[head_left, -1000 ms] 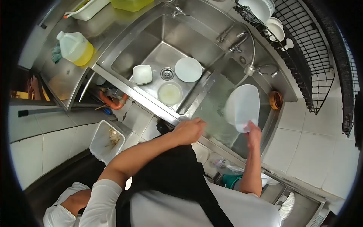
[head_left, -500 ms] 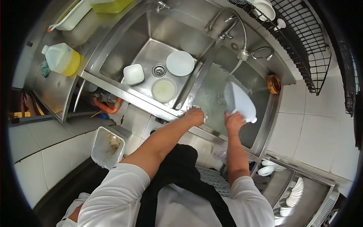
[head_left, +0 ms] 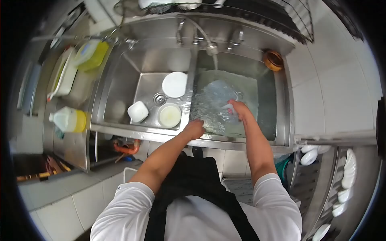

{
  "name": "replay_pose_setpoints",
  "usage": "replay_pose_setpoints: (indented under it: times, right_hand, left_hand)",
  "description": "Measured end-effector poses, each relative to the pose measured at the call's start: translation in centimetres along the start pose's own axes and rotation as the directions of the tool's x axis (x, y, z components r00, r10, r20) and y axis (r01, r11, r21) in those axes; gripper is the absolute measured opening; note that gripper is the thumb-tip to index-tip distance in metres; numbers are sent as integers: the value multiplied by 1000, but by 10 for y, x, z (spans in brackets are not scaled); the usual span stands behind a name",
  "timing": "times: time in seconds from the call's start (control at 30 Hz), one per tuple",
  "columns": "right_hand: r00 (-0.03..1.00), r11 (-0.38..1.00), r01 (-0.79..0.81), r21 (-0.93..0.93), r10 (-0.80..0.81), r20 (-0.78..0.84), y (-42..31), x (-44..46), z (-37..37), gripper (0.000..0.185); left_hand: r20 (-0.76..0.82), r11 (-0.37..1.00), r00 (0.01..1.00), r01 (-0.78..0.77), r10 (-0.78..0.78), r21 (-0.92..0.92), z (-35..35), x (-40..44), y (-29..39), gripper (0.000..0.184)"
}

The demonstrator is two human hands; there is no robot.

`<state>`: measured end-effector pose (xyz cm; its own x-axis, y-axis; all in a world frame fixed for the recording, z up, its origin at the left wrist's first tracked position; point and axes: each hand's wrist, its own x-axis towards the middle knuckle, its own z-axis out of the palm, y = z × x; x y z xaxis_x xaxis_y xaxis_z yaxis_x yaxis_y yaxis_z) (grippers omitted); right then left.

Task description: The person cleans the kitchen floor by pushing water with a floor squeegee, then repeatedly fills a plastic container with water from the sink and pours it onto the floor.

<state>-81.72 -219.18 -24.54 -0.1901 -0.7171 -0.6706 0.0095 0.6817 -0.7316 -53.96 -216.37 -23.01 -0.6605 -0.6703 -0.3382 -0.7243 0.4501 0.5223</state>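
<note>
Nearest: black bib apron [head_left: 189, 176] over a white short-sleeved shirt, with both forearms reaching over the near sink rim. To the near right, white curved dishes [head_left: 349, 170] stood stacked on edge in a low rack.

Left hand [head_left: 195, 129]: at the near left corner of the right basin, beside the steel divider. Fingers curled and partly lost in splashing water; how far they were closed, and on what, could not be told. A pale, frothy patch lay just right of them, unidentified.

Right hand [head_left: 239, 110]: slightly farther and to the right, fingers closed on the near right edge of a large translucent white plastic tub [head_left: 219, 89]. The tub lay mostly under the disturbed, cloudy water of the right stainless-steel basin [head_left: 268, 106]; its outline was blurred.

Left stainless-steel basin [head_left: 146, 84]: a round white dish of cloudy, yellowish liquid [head_left: 169, 115] near, a square white bowl [head_left: 138, 111] to its left, and a round white plate [head_left: 175, 84] farther back. The three stood around the drain [head_left: 159, 99].

Far side: a spray head on a metal hose [head_left: 212, 49] ran water into the right basin. A round brown pot [head_left: 273, 60] sat in the far right corner.
</note>
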Motion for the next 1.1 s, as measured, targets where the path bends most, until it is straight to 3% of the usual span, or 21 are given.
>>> replay_pose_setpoints:
  times: [0.03,0.1,0.13,0.17,0.2,0.3,0.37,0.47,0.57,0.6,0.67,0.7,0.77,0.87,0.9,0.97,1.0,1.03,1.07,1.1]
  right_hand:
    - [989,989,-35,144,14,145,0,-8,-2,30]
    - [992,965,-73,253,44,119,-4,-40,3,26]
    - [990,938,-108,330,73,117,-13,-60,7,23]
    - [993,928,-107,358,78,94,-21,-76,10,23]
    - [993,920,-107,377,82,82,-26,-92,11,25]
    - [997,898,-78,433,79,16,-36,-124,18,27]
    - [996,881,-48,471,77,-41,-40,-141,23,28]
    - [973,884,-45,465,144,-180,-45,-163,31,29]
    - [953,871,13,491,137,-269,-47,-182,40,29]
    - [946,847,61,528,121,-302,-49,-188,44,29]
    - [920,799,121,589,132,-369,-48,-201,52,30]
    - [924,744,206,636,66,-378,-46,-207,55,29]
    - [906,665,301,683,24,-422,-43,-223,59,29]
    - [873,648,383,658,-20,-488,-34,-248,64,25]
    - [852,625,398,671,20,-523,-27,-258,66,25]
    - [829,616,491,616,-113,-548,-18,-285,69,21]
    - [805,600,507,619,-73,-589,-12,-296,74,21]
    - [807,596,496,632,-50,-588,-7,-309,78,20]
    - [805,591,489,641,-24,-592,-1,-322,82,19]
    - [780,604,510,612,-25,-625,6,-339,86,19]
  left_hand:
    - [-12,1000,1000,14,-14,-21,-6,-1,4,31]
    - [99,1000,995,21,-21,1,-10,-1,6,37]
    - [38,1000,999,1,-1,-11,-7,-2,2,38]
    - [-19,999,1000,-22,22,-25,-4,-2,1,39]
    - [46,998,997,58,-57,-30,-11,-3,8,44]
    - [77,998,995,63,-62,-15,-21,-5,19,47]
    - [114,1000,993,-30,30,1,-12,0,9,47]
    - [91,1000,996,-19,19,-1,-13,1,11,48]
    - [104,999,994,-41,38,32,-13,3,12,47]
    - [33,994,994,-108,108,18,-9,2,8,45]
    - [52,987,987,-155,153,48,-2,7,1,44]
    - [35,984,986,-167,165,67,0,9,0,43]
    - [114,982,981,-166,156,88,-7,11,6,43]
    - [55,964,969,-245,240,106,-1,14,0,43]
    - [81,978,977,-201,196,63,-3,13,2,45]
    - [100,971,970,-229,221,73,6,24,-8,43]
    - [66,942,944,-327,323,69,10,29,-16,43]
    - [72,945,950,-310,304,105,0,25,-5,44]
    - [84,919,916,-393,391,6,-1,31,-10,43]
    - [-40,851,850,-524,525,25,7,39,-19,43]
